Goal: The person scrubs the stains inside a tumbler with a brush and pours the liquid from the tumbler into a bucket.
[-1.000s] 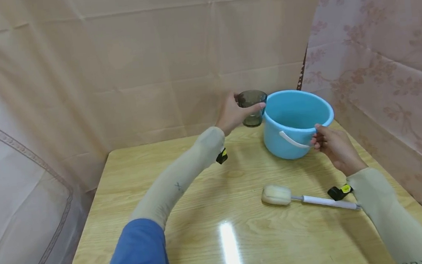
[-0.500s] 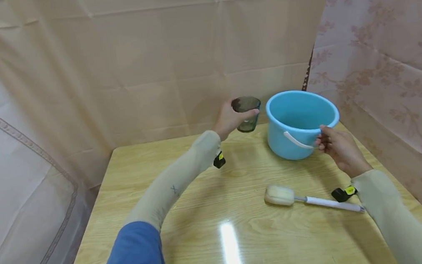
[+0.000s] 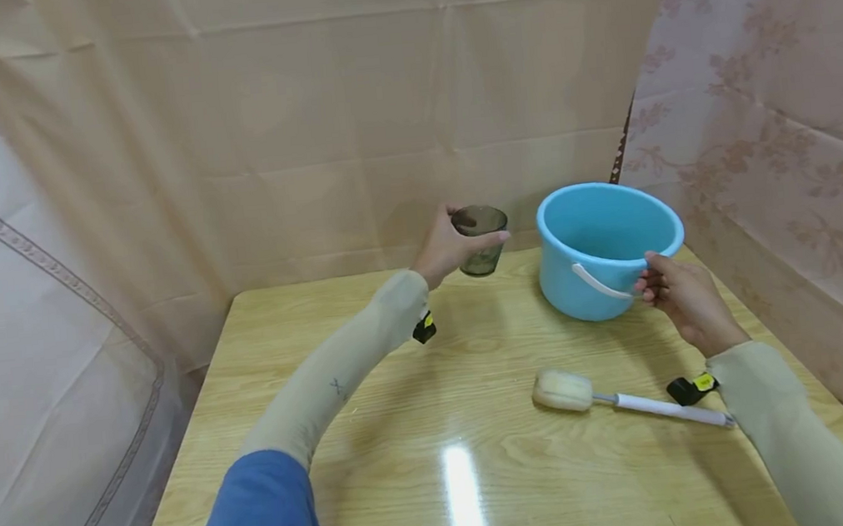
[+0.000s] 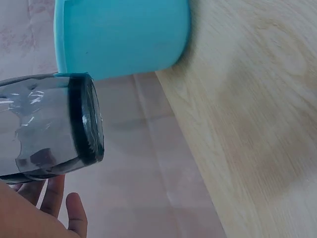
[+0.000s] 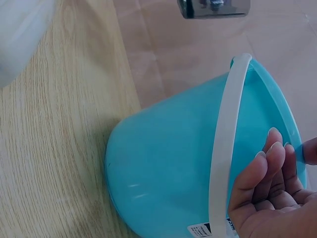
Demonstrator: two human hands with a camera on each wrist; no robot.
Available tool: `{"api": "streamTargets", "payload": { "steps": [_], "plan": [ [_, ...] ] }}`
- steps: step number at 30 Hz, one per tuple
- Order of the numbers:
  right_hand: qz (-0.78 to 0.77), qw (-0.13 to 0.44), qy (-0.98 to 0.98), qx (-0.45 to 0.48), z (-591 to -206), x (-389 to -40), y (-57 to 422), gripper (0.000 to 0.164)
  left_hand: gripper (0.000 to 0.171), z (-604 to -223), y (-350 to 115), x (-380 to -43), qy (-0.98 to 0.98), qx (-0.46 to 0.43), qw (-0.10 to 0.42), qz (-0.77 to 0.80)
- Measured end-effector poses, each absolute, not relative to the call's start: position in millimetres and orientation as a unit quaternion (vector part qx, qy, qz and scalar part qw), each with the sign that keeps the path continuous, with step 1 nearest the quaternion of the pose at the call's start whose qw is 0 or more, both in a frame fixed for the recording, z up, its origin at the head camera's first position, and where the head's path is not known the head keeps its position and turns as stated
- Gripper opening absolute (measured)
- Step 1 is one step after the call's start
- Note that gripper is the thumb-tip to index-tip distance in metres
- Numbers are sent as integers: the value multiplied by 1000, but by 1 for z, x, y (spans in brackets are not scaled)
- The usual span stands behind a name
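Observation:
A smoky dark drinking glass (image 3: 482, 251) is held above the back of the table by my left hand (image 3: 444, 248), thumb on the near side and fingers behind. In the left wrist view the glass (image 4: 47, 124) shows its thick base, apart from the bucket. My right hand (image 3: 688, 302) pinches the rim of a light blue bucket (image 3: 589, 286) at its near right side, thumb over the rim. The right wrist view shows the other fingers curled against the outer wall, beside the white handle (image 5: 225, 148). The bucket stands upright on the table.
A sponge brush (image 3: 564, 390) with a white handle lies on the wooden table (image 3: 379, 467), nearer than the bucket. A beige curtain (image 3: 319, 121) hangs behind the table, and a flowered pink cloth (image 3: 782, 165) runs along the right.
My left hand has carried the glass left and slightly down, away from the bucket, opening a gap between them. My right hand keeps its hold on the rim; the head view has shifted slightly.

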State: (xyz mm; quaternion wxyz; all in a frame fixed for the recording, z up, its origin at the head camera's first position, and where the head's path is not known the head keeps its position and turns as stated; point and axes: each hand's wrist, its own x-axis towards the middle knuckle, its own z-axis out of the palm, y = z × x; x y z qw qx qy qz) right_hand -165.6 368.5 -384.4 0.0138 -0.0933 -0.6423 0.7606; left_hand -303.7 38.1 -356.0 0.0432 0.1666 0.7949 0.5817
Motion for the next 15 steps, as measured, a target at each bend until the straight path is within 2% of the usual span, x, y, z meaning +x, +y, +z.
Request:
{"api": "streamTargets", "payload": {
  "steps": [9,15],
  "plan": [
    [766,12,-638,-83,-384,-165,369,36,98,-363,17,-299,796,180,42,577],
    [779,9,-623,-71,-385,-165,370,34,96,-364,5,-294,803,166,49,571]
  ]
}}
